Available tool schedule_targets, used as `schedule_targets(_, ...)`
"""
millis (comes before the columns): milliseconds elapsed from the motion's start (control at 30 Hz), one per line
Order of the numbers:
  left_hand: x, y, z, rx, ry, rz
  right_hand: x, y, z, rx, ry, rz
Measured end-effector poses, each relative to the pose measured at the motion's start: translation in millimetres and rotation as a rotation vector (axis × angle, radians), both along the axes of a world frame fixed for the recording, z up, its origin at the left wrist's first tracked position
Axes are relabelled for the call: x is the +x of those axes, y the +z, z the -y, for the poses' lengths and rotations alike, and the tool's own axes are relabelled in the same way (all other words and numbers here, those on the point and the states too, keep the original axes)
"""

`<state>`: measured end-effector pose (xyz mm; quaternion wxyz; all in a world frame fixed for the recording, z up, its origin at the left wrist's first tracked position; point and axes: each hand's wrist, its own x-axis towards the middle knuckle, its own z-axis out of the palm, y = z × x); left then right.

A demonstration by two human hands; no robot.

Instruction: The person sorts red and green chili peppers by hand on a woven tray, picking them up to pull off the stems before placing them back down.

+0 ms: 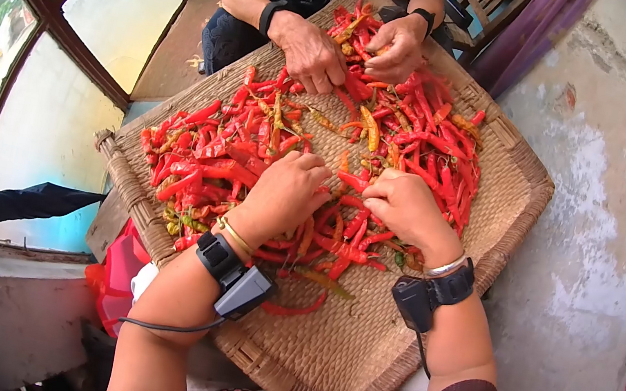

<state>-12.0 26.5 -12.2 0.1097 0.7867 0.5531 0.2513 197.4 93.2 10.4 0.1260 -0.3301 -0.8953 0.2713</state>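
Note:
Red chili peppers [230,169] lie heaped over a woven tray [345,350]. My left hand [286,193] is over the middle of the heap, its fingers curled together. A bit of red shows at its fingertips, but I cannot make out whether it is held. Just to the right, my right hand [408,211] pinches the end of a red chili pepper [353,181] that points toward my left hand. A yellowish pepper [370,128] lies beyond both hands, and a long curved red one [294,308] rests closer to me.
Across the tray, another person's two hands [312,53] work in the peppers. Windows [105,3] stand on the left, with a dark folded umbrella [21,209] and a red plastic bag [122,271] below. A rough plaster wall [592,209] is at the right, a wooden chair [489,10] behind.

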Motion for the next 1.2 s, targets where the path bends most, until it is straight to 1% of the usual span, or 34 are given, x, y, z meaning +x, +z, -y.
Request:
schedule_targets(67, -2, 6, 1, 0.03, 0.034, -0.003, 3, 12, -2, -0.127, -0.051, -0.08)
schedule_targets(100, -4, 9, 3, 0.002, 0.061, -0.023, 5, 15, -3, -0.129, -0.047, -0.076)
schedule_targets(167, -4, 16, 7, -0.025, 0.093, -0.042, 7, 19, -6, -0.408, -0.244, -0.224)
schedule_targets(200, -2, 20, 10, -0.083, 0.129, -0.08, 9, 17, -9, -0.565, -0.291, -0.334)
schedule_targets(233, -1, 22, 12, -0.143, 0.163, -0.117, 5, 13, -9, -0.567, -0.289, -0.331)
schedule_targets(300, 1, 20, 19, -0.155, 0.14, -0.142, -5, 7, -6, -0.465, -0.189, -0.744)
schedule_targets(333, 3, 18, 23, -0.165, 0.115, -0.168, -4, 7, -5, -0.409, -0.179, -0.652)
schedule_targets(367, 6, 20, 27, -0.167, 0.113, -0.167, -4, 3, -5, -0.411, -0.182, -0.651)
schedule_targets(433, 12, 24, 33, -0.329, 0.084, -0.286, -5, -3, -6, -0.21, -0.154, -0.268)
schedule_targets(467, 13, 22, 35, -0.342, 0.069, -0.29, -5, -2, -5, -0.236, -0.142, -0.075)
schedule_targets(500, 16, 20, 35, -0.347, 0.061, -0.291, -5, -21, -2, 0.018, 0.007, 0.047)
schedule_targets(600, 19, 17, 35, -0.307, 0.097, -0.297, -9, -34, 3, 0.006, 0.018, 0.092)
schedule_targets(667, 19, 15, 33, -0.292, 0.078, -0.3, -11, -35, 5, 0.032, -0.023, 0.19)
schedule_targets(800, 20, 13, 30, -0.32, 0.059, -0.321, -14, -35, 8, 0.085, -0.031, 0.22)
schedule_targets(900, 19, 7, 29, -0.324, 0.068, -0.32, -17, -36, 10, 0.037, -0.001, 0.147)
schedule_targets(1000, 16, -2, 27, -0.252, 0.056, -0.266, -20, -36, 11, 0.017, 0.059, 0.079)
schedule_targets(1067, 14, -4, 24, -0.206, 0.078, -0.035, -20, -37, 10, -0.089, 0.048, 0.012)
schedule_targets(1100, 13, -2, 22, -0.205, 0.079, -0.035, -21, -36, 10, -0.088, 0.049, 0.012)
schedule_targets(1167, 9, 5, 19, -0.212, 0.038, 0.325, -22, -33, 11, -0.518, -0.154, -0.265)
schedule_targets(1200, 8, 12, 19, -0.258, 0.022, 0.414, -23, -20, 12, -0.734, -0.219, -0.274)
